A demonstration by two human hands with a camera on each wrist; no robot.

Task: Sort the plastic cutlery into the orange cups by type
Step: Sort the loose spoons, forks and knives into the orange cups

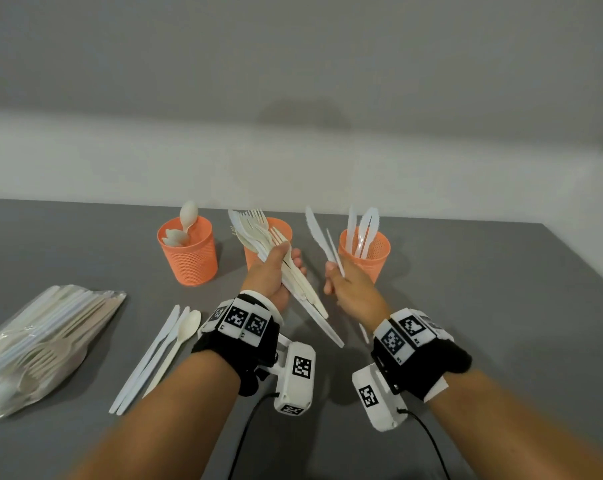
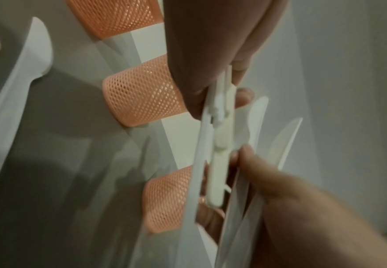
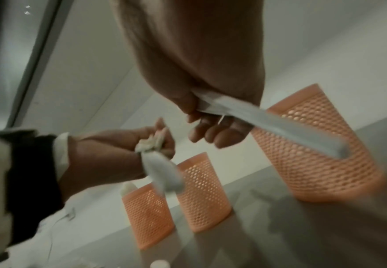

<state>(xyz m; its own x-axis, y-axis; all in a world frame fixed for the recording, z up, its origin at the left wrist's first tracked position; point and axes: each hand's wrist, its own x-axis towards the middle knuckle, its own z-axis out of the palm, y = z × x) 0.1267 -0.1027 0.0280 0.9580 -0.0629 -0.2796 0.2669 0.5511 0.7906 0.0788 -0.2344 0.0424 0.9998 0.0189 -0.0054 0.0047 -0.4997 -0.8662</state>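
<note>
The left hand [image 1: 275, 271] held its grip closed around a fanned bundle of cutlery [image 1: 286, 268], mostly forks, with the tines pointing up and away and the handles sticking out below the palm toward the person. The right hand [image 1: 348, 285] had its grip closed on white plastic knives [image 1: 322, 242], pinched near the handle end, with the serrated blades angled up and to the left. The two hands were near each other above the table [image 1: 500, 306] without touching.

Just behind the hands stood three orange mesh cups in a row. The left cup [image 1: 189, 251] held spoons, one bowl standing above the rim. The middle cup [image 1: 268, 247] was partly hidden behind the left hand's bundle; what it held could not be told. The right cup [image 1: 365, 252], just beside the right hand, held several white knives standing upright.

On the grey table to the left of the left forearm lay loose pieces [image 1: 158, 355] side by side: two knives and a spoon. Further left lay a clear plastic bag [image 1: 40, 344] filled with more forks and other cutlery
</note>
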